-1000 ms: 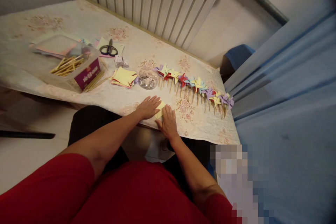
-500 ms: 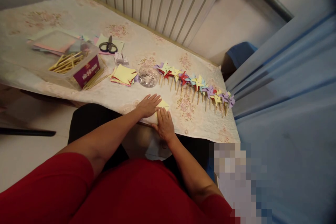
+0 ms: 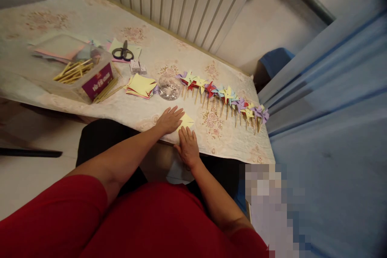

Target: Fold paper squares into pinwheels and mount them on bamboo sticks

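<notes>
A small yellow paper square (image 3: pixel 186 120) lies near the front edge of the table (image 3: pixel 127 111). My left hand (image 3: pixel 169 120) rests flat on its left part, fingers spread. My right hand (image 3: pixel 188 146) lies flat just below the paper, fingertips touching its near edge. Beyond the paper, a row of several coloured paper pinwheels (image 3: pixel 223 96) on wooden sticks stretches to the right. A clear bag of shiny pins (image 3: pixel 168 87) sits left of the row, beside a stack of yellow and pink paper squares (image 3: pixel 140 86).
A clear plastic box (image 3: pixel 79 77) of wooden sticks stands at the left, with more sticks leaning on it. Black scissors (image 3: pixel 123 52) and two small white boxes (image 3: pixel 136 66) lie behind. A white radiator (image 3: pixel 181 0) runs along the wall. Blue cloth (image 3: pixel 326 100) hangs at the right.
My right hand has slid back toward me off the yellow paper, uncovering more of it. My left hand stays flat on the paper.
</notes>
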The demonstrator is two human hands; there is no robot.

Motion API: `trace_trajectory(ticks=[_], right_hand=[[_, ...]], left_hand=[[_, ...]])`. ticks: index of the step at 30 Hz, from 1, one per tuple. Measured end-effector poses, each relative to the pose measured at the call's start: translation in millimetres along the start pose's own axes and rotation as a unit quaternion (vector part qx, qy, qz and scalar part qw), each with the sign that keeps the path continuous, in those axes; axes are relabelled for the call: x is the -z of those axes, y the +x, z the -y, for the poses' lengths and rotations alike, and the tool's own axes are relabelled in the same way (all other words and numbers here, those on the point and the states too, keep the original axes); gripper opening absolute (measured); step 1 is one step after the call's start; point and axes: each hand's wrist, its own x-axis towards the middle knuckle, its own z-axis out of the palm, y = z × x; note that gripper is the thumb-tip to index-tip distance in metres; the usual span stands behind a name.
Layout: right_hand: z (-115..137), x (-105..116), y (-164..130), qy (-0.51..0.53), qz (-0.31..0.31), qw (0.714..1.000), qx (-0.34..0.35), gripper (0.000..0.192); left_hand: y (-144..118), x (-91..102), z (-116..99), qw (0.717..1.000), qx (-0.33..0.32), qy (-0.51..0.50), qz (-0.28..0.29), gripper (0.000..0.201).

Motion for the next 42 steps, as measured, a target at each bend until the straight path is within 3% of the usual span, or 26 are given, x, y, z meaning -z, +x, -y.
trace_trajectory(ticks=[9,15,20,26,42], right_hand=[[4,-1,-12,0.006,0.011,1.0,0.011,0.071],[4,9,-16,0.045,0.008,0.998,0.031,0.062],[-5,18,2,0.06,-0.064,0.996,-0.003,0.06],[-24,7,34,0.013,-0.02,1.0,-0.007,0.064],[-32,-2,27,-0.037,-0.032,0.998,-0.036,0.072]], left_hand=[[-1,1.1,-2,1.0,0.012,0.004,-0.012,0.053],[-1,-3.9,1,1.0,0.006,0.006,-0.019,0.053],[-1,-6.1,1,1.0,0.004,0.008,-0.022,0.053],[-2,-5.6,1,1.0,0.004,0.005,-0.025,0.053],[-5,0.7,1,0.999,0.004,0.027,-0.017,0.054]])
